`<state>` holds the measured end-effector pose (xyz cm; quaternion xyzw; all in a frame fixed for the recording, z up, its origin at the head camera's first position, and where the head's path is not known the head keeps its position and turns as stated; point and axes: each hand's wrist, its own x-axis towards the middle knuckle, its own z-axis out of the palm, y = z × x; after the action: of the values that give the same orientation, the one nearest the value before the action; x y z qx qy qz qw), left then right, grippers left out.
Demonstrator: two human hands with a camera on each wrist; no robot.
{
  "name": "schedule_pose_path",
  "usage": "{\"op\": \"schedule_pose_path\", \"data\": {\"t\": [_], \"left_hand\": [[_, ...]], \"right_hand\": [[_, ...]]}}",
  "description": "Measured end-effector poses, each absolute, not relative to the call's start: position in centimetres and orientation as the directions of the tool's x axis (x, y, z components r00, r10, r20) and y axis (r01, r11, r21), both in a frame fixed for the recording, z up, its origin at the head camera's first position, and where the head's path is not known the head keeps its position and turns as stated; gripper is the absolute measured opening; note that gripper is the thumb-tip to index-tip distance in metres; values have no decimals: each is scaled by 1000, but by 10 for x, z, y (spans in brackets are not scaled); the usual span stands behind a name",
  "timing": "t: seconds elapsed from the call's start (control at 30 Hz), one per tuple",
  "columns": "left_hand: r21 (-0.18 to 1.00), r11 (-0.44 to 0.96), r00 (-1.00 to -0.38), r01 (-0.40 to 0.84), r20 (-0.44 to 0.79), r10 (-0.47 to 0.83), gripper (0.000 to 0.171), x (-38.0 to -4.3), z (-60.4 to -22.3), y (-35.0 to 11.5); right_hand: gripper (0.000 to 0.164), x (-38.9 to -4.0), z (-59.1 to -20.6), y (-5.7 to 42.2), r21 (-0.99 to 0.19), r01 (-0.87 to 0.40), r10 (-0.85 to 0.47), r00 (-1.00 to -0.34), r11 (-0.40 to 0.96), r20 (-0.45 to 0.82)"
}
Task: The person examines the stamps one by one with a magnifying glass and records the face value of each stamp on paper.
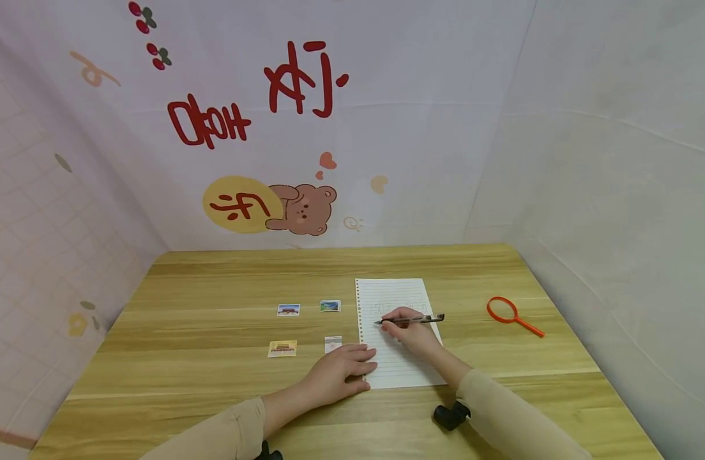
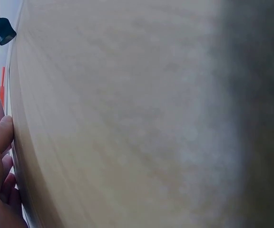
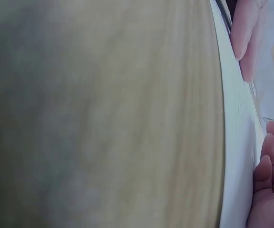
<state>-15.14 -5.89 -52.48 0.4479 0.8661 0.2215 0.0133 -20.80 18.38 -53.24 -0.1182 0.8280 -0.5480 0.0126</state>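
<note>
A sheet of lined paper (image 1: 395, 367) with a row of holes along its left side lies on the table, with faint handwriting near its upper part. My right hand (image 1: 412, 331) pinches a dark pen (image 1: 427, 318), its tip at the left part of the sheet below the writing. My left hand (image 1: 342, 372) rests palm down, fingers extended over the paper's left edge. Just above it is a small grey-white stamp-like picture (image 1: 333, 344), partly covered by the fingers. In the right wrist view the right fingers (image 3: 266, 164) are curled, with a bit of the pen showing.
Three more small pictures lie left of the sheet: a blue one (image 1: 288, 310), a green landscape (image 1: 330, 306) and a yellow one (image 1: 282, 348). A red magnifying glass (image 1: 522, 322) lies at the right of the wooden table (image 1: 203, 358). Printed cloth (image 1: 416, 160) hangs behind.
</note>
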Motion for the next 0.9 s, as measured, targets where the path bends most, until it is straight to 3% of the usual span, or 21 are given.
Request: {"op": "schedule_pose_path", "data": {"t": [0.9], "left_hand": [[403,487,-592,775,193,783,42,-152,-521,-60]], "right_hand": [[5,-207,-532,178,-836,-255,-240,-959,487,152]]}}
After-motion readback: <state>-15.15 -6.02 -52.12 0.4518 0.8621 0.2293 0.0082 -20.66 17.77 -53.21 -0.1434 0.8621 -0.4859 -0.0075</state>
